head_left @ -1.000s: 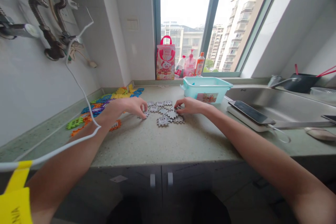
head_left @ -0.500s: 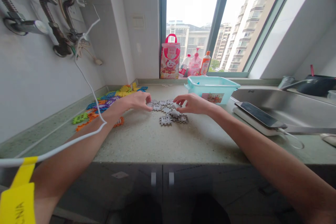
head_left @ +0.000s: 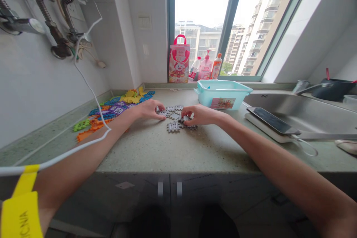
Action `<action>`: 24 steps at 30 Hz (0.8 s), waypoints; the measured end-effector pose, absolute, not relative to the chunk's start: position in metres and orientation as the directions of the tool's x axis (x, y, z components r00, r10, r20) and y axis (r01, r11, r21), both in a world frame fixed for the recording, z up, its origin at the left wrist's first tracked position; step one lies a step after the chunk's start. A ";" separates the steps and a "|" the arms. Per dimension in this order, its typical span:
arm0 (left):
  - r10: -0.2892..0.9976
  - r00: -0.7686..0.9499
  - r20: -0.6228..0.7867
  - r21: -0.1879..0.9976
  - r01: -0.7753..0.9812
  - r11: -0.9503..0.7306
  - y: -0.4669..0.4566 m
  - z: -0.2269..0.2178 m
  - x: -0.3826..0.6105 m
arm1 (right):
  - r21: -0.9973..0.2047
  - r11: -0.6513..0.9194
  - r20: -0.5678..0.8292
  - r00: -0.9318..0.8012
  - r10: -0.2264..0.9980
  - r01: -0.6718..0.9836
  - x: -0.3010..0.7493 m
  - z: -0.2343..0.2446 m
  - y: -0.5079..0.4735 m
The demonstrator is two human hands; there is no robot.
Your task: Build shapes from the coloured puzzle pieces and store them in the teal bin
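Grey interlocking plastic tiles (head_left: pixel 174 126), some with window-like grids, lie in a loose cluster on the countertop between my hands. My left hand (head_left: pixel 149 109) curls around the cluster's left edge, with thumb and fingers on either side of a grey tile there. At the right side, my right hand (head_left: pixel 199 114) bends its fingers and thumb around another grey tile, which it partly hides. Left of my left hand spreads a pile of coloured interlocking tiles (head_left: pixel 118 110) in purple, blue, yellow, orange and green, partly covered by my left forearm.
A light-blue plastic basin (head_left: pixel 203 98) stands behind my right hand. Beside the steel sink (head_left: pixel 273 104), a phone (head_left: pixel 272 119) rests on a white block with a cable. A white cord (head_left: pixel 92 142) crosses my left forearm. Bottles (head_left: pixel 205 67) and a pink bag (head_left: pixel 179 63) line the windowsill.
My right hand has lowered slightly, and its fingers have closed in on the grey tiles. My left hand has curled further around the left edge. The view has shifted a little.
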State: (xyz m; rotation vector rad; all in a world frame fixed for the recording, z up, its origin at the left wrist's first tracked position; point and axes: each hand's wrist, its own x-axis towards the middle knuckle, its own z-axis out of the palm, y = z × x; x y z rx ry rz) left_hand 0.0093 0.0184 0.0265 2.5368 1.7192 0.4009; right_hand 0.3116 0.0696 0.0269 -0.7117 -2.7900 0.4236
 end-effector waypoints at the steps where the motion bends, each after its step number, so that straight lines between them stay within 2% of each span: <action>1: 0.920 0.351 0.176 0.178 0.908 -0.380 0.018 0.027 0.010 | -0.321 0.845 0.159 -0.856 0.493 0.427 0.312 0.027 0.069; 6: 0.924 0.345 0.166 0.150 0.917 -0.370 0.017 0.025 0.014 | -0.264 0.894 0.267 -0.863 0.430 0.363 0.318 0.036 0.072; 9: 0.921 0.349 0.173 0.129 0.919 -0.373 0.018 0.022 0.013 | -0.279 0.897 0.296 -0.858 0.420 0.343 0.325 0.047 0.071; 11: 0.907 0.365 0.210 0.112 0.913 -0.393 0.020 0.022 0.010 | -0.323 0.874 0.211 -0.873 0.440 0.363 0.330 0.053 0.069; 13: 0.877 0.376 0.301 0.100 0.902 -0.421 0.021 0.024 0.006 | -0.348 0.841 0.051 -0.888 0.458 0.414 0.333 0.056 0.065; 16: 0.817 0.341 0.464 0.097 0.898 -0.430 0.022 0.029 0.001 | -0.322 0.810 -0.115 -0.870 0.480 0.490 0.332 0.056 0.060; 20: 0.789 0.223 0.572 0.100 0.936 -0.338 0.024 0.030 -0.006 | -0.288 0.794 -0.140 -0.844 0.518 0.535 0.329 0.053 0.058; 22: 0.811 0.166 0.562 0.106 0.957 -0.269 0.028 0.026 -0.010 | -0.274 0.789 -0.148 -0.835 0.530 0.550 0.329 0.052 0.059; 24: 0.864 0.130 0.486 0.117 0.970 -0.212 0.034 0.018 -0.015 | -0.260 0.788 -0.155 -0.829 0.537 0.559 0.328 0.051 0.060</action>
